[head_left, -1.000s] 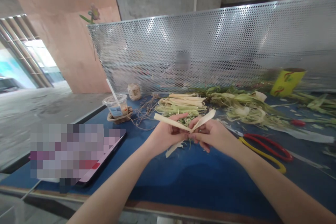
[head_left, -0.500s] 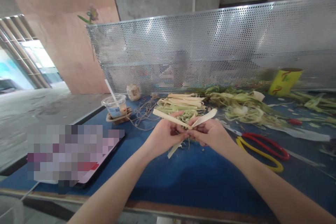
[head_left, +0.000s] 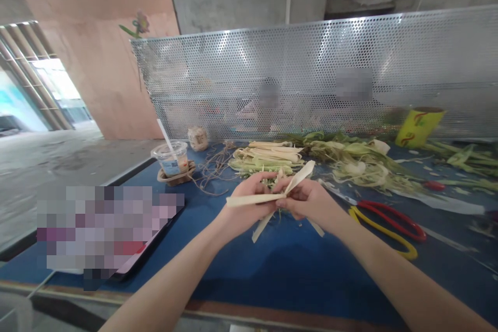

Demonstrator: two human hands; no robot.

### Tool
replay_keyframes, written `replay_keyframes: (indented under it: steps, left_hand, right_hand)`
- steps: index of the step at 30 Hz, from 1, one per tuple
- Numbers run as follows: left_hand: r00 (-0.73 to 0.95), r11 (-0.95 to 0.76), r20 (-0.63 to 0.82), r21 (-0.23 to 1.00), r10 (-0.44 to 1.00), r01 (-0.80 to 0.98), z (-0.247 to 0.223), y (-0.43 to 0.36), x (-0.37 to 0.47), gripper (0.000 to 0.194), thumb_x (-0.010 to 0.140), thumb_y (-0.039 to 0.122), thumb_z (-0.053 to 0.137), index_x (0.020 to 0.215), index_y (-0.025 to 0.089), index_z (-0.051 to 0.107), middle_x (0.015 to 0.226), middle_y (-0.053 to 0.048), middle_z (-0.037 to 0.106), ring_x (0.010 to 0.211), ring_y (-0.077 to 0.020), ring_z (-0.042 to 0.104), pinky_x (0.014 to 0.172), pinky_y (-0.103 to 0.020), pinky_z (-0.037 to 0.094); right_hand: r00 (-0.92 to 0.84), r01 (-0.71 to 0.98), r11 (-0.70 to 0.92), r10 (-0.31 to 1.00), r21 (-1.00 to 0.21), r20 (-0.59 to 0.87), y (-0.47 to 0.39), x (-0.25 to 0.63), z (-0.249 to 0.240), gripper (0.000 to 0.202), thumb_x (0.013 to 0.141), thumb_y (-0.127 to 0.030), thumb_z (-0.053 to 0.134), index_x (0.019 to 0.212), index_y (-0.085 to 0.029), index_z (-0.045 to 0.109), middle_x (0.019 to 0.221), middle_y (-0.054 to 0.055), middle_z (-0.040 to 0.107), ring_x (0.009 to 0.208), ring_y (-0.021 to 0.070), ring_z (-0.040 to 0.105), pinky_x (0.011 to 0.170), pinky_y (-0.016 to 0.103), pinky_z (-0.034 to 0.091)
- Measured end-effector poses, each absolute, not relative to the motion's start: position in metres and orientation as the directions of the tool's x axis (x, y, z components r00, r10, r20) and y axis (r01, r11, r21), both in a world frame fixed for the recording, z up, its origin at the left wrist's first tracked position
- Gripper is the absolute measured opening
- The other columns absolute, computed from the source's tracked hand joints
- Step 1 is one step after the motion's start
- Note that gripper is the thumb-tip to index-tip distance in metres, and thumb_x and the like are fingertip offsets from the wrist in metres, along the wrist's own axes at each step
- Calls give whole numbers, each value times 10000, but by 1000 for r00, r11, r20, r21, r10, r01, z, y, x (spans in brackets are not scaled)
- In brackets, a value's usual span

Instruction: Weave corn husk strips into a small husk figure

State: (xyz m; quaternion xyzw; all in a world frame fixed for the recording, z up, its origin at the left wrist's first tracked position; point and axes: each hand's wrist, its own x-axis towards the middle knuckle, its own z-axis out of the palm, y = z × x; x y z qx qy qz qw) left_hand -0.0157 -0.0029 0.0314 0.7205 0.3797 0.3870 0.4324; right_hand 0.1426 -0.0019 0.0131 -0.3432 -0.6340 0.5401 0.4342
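Pale corn husk strips (head_left: 254, 199) cross at a pinched middle between my two hands, above the blue tabletop. My left hand (head_left: 249, 192) is closed on them from the left, its fingers curled. My right hand (head_left: 307, 198) pinches the crossing point from the right. One strip points left across my left hand, another slants up to the right, and two ends hang below. Just beyond my fingers lies a stack of folded husks (head_left: 268, 155), its near part hidden by my hands.
Scissors (head_left: 389, 218) with red and yellow handles lie right of my right hand. Loose husks (head_left: 350, 158) and a yellow roll (head_left: 420, 127) sit behind them. To the left are a drink cup (head_left: 171, 158), tangled twine (head_left: 213, 163) and a blurred tablet (head_left: 155, 228). A perforated metal screen (head_left: 233, 78) stands behind.
The left-pointing husk end has swung down across my left hand, and the right one tilts more steeply upward. Another end now shows below my right hand.
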Motion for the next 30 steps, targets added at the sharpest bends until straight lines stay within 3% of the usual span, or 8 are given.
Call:
replay_keyframes:
  steps: [5,10,17,22,24,27,30]
  left_hand:
    - [450,-301,198,938,871,170,29,-5,-14,535,633,105,617,1140,150,451,643,34,555,613,-109,555,614,-256,464]
    - [448,-195,109,970,887,149,28,-6,-13,550,632,92,612,1153,132,441,643,40,551,620,-103,561,651,-275,467]
    - [449,-238,162,964,879,119,26,-4,-12,683,640,106,612,1261,151,331,593,58,522,581,-100,542,598,-245,454]
    - [478,-409,280,893,832,187,27,-1,-13,356,724,210,562,1074,146,549,765,-37,608,684,-137,563,632,-268,459]
    - [470,-405,287,898,835,171,24,1,-11,337,743,242,550,1068,152,556,805,-46,621,721,-147,572,653,-276,467]
    - [454,-347,261,931,852,115,19,2,-7,340,735,274,568,1054,155,563,821,-46,643,729,-156,593,685,-291,481]
    - [427,-380,288,913,857,147,17,2,-3,227,734,299,570,896,151,626,736,-33,651,658,-152,596,635,-266,479]
  right_hand:
    - [-316,119,245,928,-962,197,-2,144,14,203,661,-341,646,702,-164,555,501,-49,484,407,47,385,380,171,304]
    - [-310,21,166,938,-986,152,0,144,11,234,654,-363,643,700,-169,521,476,-68,441,385,46,383,351,161,298]
    - [-292,-172,75,948,-982,124,2,141,7,274,639,-375,663,709,-169,495,440,-100,363,340,18,276,320,146,216]
    - [-336,-343,-38,938,-939,85,2,142,13,348,715,-497,549,717,-156,483,514,-33,502,357,25,327,356,159,217]
    - [-359,-354,-31,927,-935,105,2,141,13,323,731,-485,542,741,-174,457,514,-45,495,365,32,346,372,162,236]
    - [-376,-296,16,917,-955,132,1,138,11,302,743,-482,529,832,-221,406,458,-85,446,344,51,344,373,172,265]
    - [-331,-172,132,926,-976,184,-2,136,10,318,768,-508,472,899,-227,401,443,-85,434,329,67,357,348,179,273]
